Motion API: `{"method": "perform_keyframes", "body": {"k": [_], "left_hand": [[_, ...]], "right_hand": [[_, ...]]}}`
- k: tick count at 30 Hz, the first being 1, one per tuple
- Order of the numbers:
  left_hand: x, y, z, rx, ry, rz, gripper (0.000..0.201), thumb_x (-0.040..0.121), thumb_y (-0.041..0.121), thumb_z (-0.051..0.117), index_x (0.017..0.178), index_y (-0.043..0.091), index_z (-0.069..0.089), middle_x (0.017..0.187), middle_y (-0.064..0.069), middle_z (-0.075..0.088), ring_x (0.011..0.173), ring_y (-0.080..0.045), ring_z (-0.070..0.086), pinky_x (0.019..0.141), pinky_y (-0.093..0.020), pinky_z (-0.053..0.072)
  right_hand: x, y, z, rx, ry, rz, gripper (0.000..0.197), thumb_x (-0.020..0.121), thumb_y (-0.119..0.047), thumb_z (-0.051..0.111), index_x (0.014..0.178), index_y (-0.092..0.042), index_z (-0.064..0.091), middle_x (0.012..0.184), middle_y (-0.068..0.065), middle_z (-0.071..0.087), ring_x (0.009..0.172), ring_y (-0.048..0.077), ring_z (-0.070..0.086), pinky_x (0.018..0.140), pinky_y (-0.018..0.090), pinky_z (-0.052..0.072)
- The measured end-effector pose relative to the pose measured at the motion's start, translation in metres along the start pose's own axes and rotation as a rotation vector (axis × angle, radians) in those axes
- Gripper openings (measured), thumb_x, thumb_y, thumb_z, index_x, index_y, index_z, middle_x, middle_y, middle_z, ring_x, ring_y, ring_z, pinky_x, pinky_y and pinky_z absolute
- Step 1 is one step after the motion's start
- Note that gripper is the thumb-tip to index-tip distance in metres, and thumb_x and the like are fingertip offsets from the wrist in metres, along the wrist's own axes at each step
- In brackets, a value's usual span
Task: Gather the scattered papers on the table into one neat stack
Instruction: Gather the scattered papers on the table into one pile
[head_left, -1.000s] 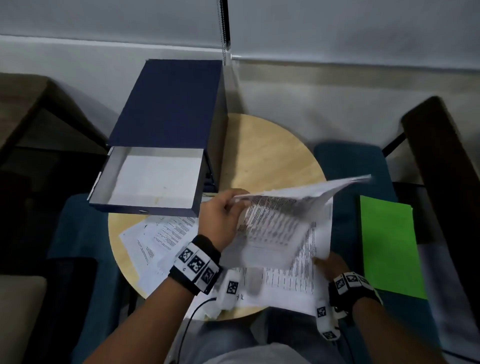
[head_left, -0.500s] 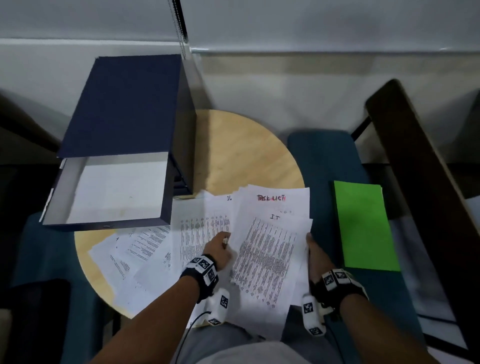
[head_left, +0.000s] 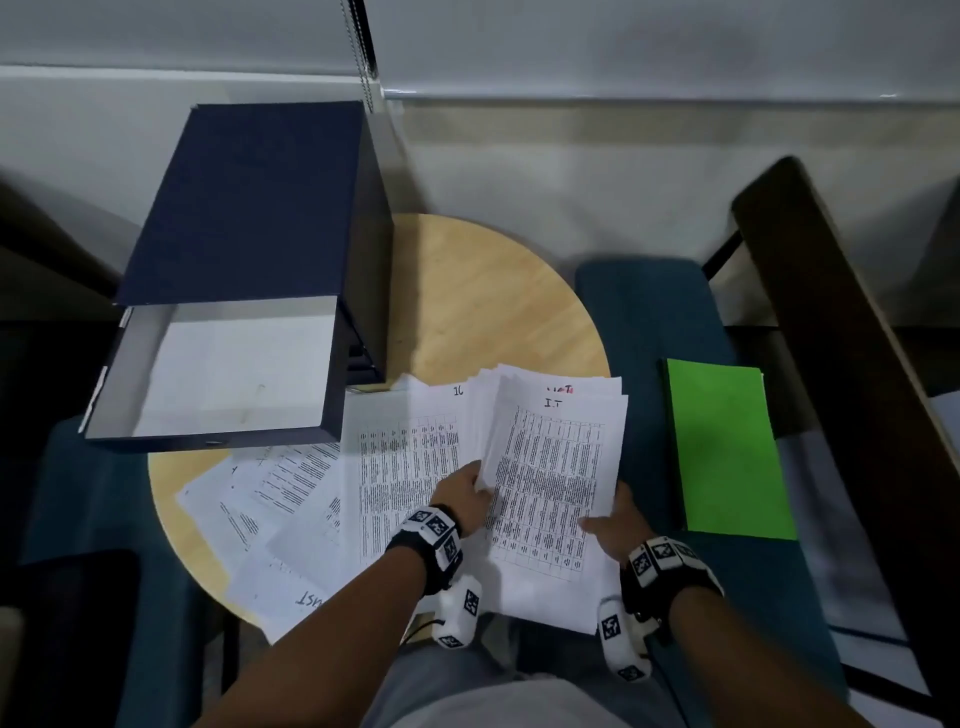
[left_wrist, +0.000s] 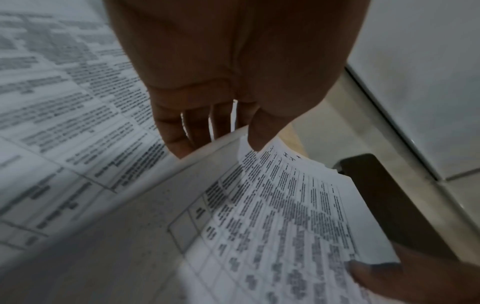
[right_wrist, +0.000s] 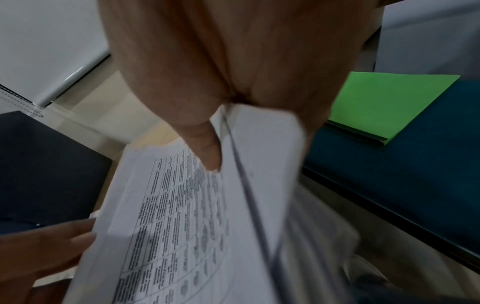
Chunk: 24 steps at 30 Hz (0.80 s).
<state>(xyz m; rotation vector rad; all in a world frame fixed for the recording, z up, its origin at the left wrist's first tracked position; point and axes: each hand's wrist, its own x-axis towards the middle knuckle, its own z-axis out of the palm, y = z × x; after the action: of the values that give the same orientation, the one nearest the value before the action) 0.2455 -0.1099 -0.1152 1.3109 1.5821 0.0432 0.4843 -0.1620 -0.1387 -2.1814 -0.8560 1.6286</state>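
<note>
A: Status vs. a sec ago?

B: The lifted sheet is down on the stack (head_left: 550, 483). Left hand (head_left: 464, 499) pinches its left edge; right hand (head_left: 613, 525) grips the right edge, thumb on top. Stack sits at the right rim of the round table (head_left: 483, 291), overhanging twd the lap.

A: Meaning?

B: Prob. squaring step. Loose sheets (head_left: 280, 499) lie fanned beside the binder (head_left: 249, 270), approx. half ungathered.

A: Green folder (head_left: 727, 447)?

B: Off-table, untouched.
</note>
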Motion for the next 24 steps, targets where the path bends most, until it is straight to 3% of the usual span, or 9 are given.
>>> {"method": "perform_keyframes", "body": {"k": [2,3,6,8,10,14,18,24], "left_hand": [[-0.001,-0.012,-0.007,0.027,0.081,-0.024,0.022,0.096,0.014,0.049,0.117,0.011,0.058,0.105,-0.006,0.062,0.094,-0.023,0.062,0.085,-0.033,0.055],[-0.002,-0.021,-0.014,0.013,0.141,-0.061,0.021,0.096,0.014,0.05,0.116,0.013,0.057,0.108,-0.009,0.06,0.096,-0.025,0.064,0.084,-0.035,0.057],[-0.009,-0.049,-0.042,0.07,0.355,-0.302,0.044,0.092,0.025,0.057,0.134,0.018,0.046,0.133,-0.015,0.049,0.113,-0.033,0.057,0.093,-0.046,0.053],[-0.014,-0.065,-0.064,0.113,0.429,-0.484,0.053,0.091,0.031,0.057,0.137,0.014,0.04,0.134,-0.019,0.046,0.12,-0.037,0.05,0.099,-0.05,0.047],[-0.018,-0.08,-0.08,0.071,0.424,-0.599,0.053,0.091,0.03,0.054,0.136,0.006,0.038,0.13,-0.022,0.048,0.117,-0.038,0.052,0.1,-0.05,0.046],[-0.018,-0.097,-0.09,-0.024,0.362,-0.526,0.037,0.094,0.023,0.049,0.125,0.005,0.056,0.123,-0.018,0.063,0.101,-0.033,0.062,0.089,-0.038,0.052],[-0.022,-0.096,-0.09,-0.09,0.393,-0.487,0.036,0.098,0.019,0.045,0.13,0.008,0.055,0.13,-0.019,0.06,0.116,-0.037,0.059,0.095,-0.039,0.048],[-0.03,-0.094,-0.089,-0.11,0.513,-0.4,0.029,0.096,0.017,0.053,0.123,0.009,0.061,0.117,-0.025,0.065,0.106,-0.04,0.063,0.088,-0.039,0.051]], "right_hand": [[-0.001,0.0,0.0,-0.065,0.04,0.016,0.069,0.085,-0.008,0.066,0.144,-0.011,0.029,0.132,0.009,0.055,0.112,0.026,0.055,0.091,0.03,0.042],[0.002,0.001,0.0,-0.091,0.044,0.021,0.066,0.086,-0.01,0.066,0.143,-0.01,0.032,0.132,0.009,0.055,0.115,0.027,0.055,0.091,0.03,0.042],[0.007,0.003,0.001,-0.128,0.035,0.029,0.061,0.086,-0.013,0.066,0.14,-0.009,0.039,0.132,0.009,0.057,0.116,0.027,0.056,0.094,0.031,0.044],[0.009,0.003,0.001,-0.142,0.037,0.036,0.059,0.086,-0.015,0.067,0.139,-0.01,0.042,0.132,0.009,0.058,0.115,0.027,0.057,0.096,0.033,0.045],[0.011,0.003,0.002,-0.151,0.031,0.034,0.056,0.087,-0.014,0.066,0.138,-0.01,0.044,0.131,0.008,0.058,0.116,0.027,0.057,0.096,0.034,0.044],[0.013,0.004,0.004,-0.151,0.038,0.019,0.055,0.086,-0.011,0.067,0.137,-0.008,0.046,0.13,0.01,0.059,0.112,0.026,0.058,0.093,0.03,0.044],[0.014,0.005,0.006,-0.149,0.053,0.031,0.057,0.085,-0.011,0.068,0.137,-0.008,0.045,0.13,0.011,0.059,0.103,0.022,0.055,0.092,0.03,0.043],[0.005,-0.003,0.007,-0.143,0.071,0.049,0.057,0.087,-0.011,0.067,0.137,-0.006,0.041,0.131,0.012,0.055,0.117,0.029,0.055,0.092,0.031,0.042]]}}
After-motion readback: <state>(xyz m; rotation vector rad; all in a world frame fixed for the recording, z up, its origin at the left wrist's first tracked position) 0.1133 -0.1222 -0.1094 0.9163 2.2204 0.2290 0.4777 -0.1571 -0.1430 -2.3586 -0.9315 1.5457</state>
